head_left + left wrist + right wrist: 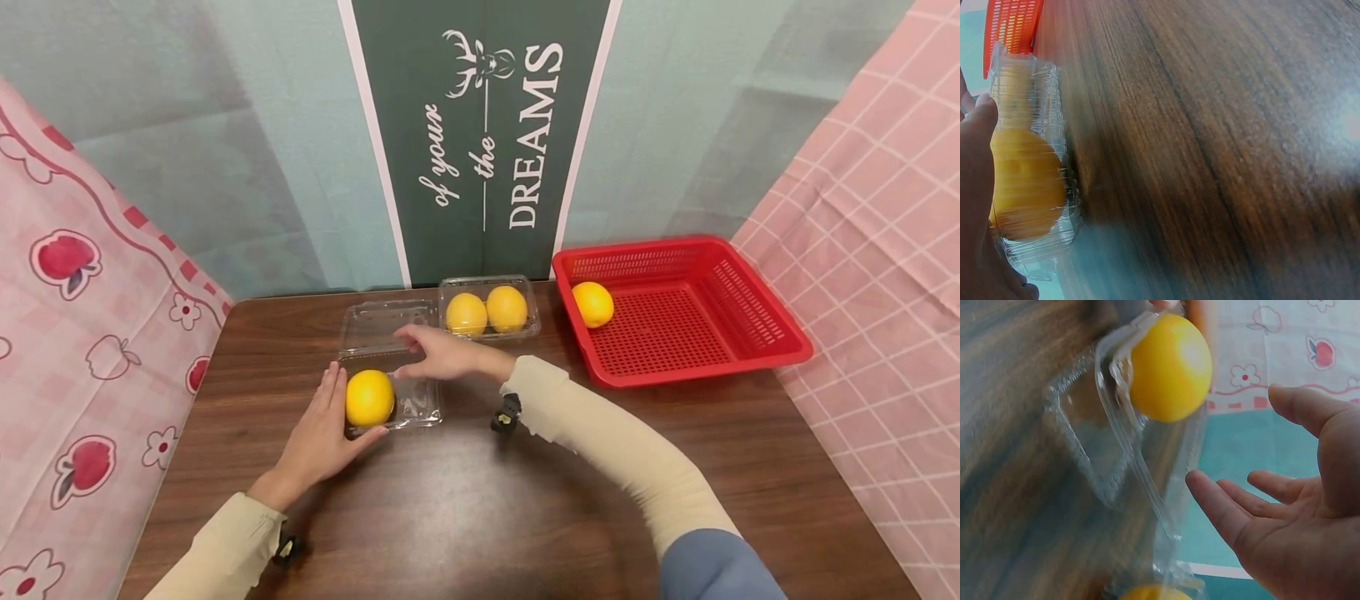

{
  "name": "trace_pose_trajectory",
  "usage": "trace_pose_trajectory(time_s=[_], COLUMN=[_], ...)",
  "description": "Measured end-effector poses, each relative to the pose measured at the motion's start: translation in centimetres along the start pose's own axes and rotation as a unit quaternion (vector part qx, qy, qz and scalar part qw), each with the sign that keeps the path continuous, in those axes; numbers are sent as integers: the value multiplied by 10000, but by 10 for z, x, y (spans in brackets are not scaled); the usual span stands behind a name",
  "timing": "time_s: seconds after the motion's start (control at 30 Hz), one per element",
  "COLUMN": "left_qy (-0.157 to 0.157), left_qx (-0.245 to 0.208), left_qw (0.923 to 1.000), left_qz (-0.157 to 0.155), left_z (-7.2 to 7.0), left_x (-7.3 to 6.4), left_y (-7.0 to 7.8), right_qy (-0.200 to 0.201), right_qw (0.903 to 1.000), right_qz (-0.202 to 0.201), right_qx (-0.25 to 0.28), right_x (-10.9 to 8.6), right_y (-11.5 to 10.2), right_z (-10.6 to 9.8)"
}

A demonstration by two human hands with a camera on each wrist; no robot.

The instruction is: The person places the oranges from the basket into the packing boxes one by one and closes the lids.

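A clear plastic clamshell box (420, 404) lies open on the table, its lid (386, 323) folded back toward the curtain. One round orange (370, 398) sits in the left part of its base. My left hand (318, 433) rests at the box's left and near sides, fingers straight and thumb spread, beside the orange (1027, 184). Above the box, to the right of the orange, hovers my right hand (442, 352), holding nothing. In the right wrist view that hand (1297, 506) has loosely spread fingers, apart from the orange (1171, 367).
Right of the lid, another clear box (534, 321) holds two oranges (486, 311). Farther right stands a red plastic basket (693, 379) with one orange (593, 304) at its left wall. Curtains border the brown table (450, 517) at the back and sides.
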State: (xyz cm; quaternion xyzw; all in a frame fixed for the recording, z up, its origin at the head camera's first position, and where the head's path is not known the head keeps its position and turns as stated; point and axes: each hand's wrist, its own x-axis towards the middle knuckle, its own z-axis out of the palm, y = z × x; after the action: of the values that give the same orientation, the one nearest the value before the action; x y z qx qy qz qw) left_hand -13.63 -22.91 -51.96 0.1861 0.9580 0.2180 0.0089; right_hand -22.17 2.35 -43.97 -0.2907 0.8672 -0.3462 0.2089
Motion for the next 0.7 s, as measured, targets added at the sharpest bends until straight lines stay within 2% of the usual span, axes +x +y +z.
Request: trace_pose_trajectory(time_s=[0.1, 0.27, 0.7], left_qy=[-5, -19, 50], left_qx=[-7, -27, -51], left_qw=[10000, 10000, 10000], left_qz=[-8, -10, 31], left_z=[0, 1, 0], left_x=[0, 1, 0], left_y=[0, -2, 1], right_qy=[27, 131, 687], right_qw=[10000, 9998, 9975], right_qz=[-80, 27, 122], right_qx=[54, 143, 63], right_x=[-4, -13, -34], right_y=[3, 6, 17], right_z=[-8, -20, -59])
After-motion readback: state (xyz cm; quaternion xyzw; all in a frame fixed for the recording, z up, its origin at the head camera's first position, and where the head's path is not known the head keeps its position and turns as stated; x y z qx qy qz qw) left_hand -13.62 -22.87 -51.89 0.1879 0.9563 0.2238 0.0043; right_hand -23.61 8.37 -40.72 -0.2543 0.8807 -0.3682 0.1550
